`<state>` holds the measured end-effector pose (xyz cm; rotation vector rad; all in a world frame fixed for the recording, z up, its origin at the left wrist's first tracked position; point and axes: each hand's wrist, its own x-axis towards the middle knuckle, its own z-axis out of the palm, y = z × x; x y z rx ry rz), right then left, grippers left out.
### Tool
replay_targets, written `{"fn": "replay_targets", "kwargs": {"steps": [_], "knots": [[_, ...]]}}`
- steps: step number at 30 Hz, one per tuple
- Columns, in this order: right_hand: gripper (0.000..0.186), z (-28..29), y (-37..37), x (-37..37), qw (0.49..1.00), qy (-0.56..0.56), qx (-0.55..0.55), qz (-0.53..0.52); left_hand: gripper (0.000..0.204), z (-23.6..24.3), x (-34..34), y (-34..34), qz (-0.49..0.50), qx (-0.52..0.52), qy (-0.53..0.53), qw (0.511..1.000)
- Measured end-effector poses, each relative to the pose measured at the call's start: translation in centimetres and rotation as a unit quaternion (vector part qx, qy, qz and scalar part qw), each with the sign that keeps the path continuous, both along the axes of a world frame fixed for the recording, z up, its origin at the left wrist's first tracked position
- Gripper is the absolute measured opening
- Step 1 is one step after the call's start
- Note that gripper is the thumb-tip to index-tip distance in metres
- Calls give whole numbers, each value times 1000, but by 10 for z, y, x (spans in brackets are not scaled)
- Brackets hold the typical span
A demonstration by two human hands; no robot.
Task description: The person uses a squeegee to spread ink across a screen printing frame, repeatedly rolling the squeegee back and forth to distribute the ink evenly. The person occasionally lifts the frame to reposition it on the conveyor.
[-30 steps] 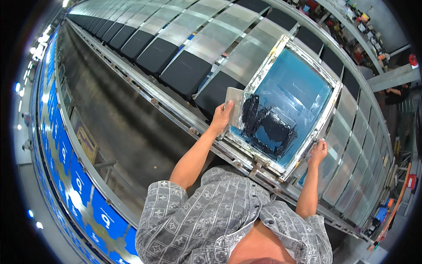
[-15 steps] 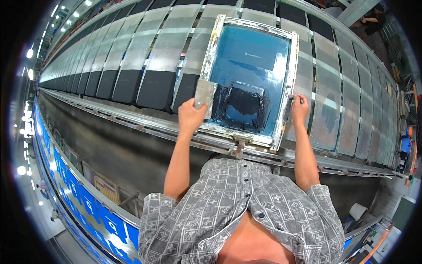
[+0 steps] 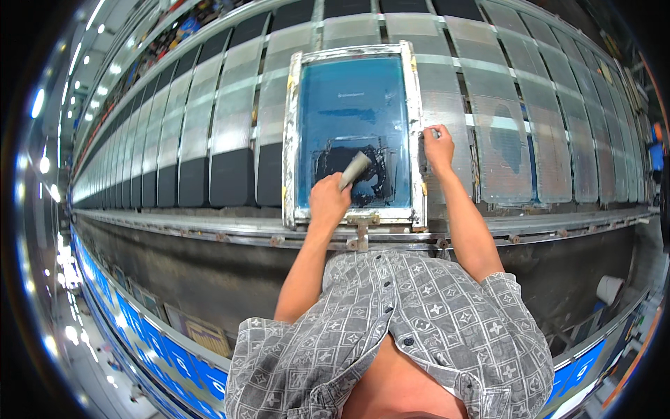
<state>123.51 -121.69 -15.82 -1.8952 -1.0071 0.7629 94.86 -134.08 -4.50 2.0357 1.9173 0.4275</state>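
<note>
The left hand [image 3: 329, 200] grasps a grey squeegee [image 3: 354, 171] over black ink [image 3: 333, 159] on a framed blue screen [image 3: 352, 84]. The right hand [image 3: 439, 145], fingers curled, is at the right rail [image 3: 417, 126]; its grip is unclear. Beyond lie black panels [image 3: 296, 12].

In front of me lies a rectangular screen frame [image 3: 292, 140], its pale rails blotched with dark stains, its long sides running away from me. The mesh [image 3: 352, 73] stretched inside the frame is blue and glossy, with a small pale marking in the frame's far part. Dark ink [image 3: 328, 160] sits wet and ragged-edged over the middle of the frame's nearer half, smeared unevenly. Above that patch, within the frame's outline, I hold a pale grey scraper [image 3: 356, 170], slanting away and rightward; I can't tell whether it touches the ink.
</note>
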Motion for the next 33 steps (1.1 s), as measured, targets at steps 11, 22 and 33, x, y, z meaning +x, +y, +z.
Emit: {"fn": "replay_targets", "kwargs": {"steps": [11,22,33], "knots": [[30,28,-13,20,1000,1,9,-6,24,12,43,114,-591,62,-18,804],[30,19,-10,30,999,-25,-19,-1,23,32,2,62,-424,52,133,894],[26,10,-5,33,998,-43,19,31,27,-19,-10,27,-238,42,-10,970]]}}
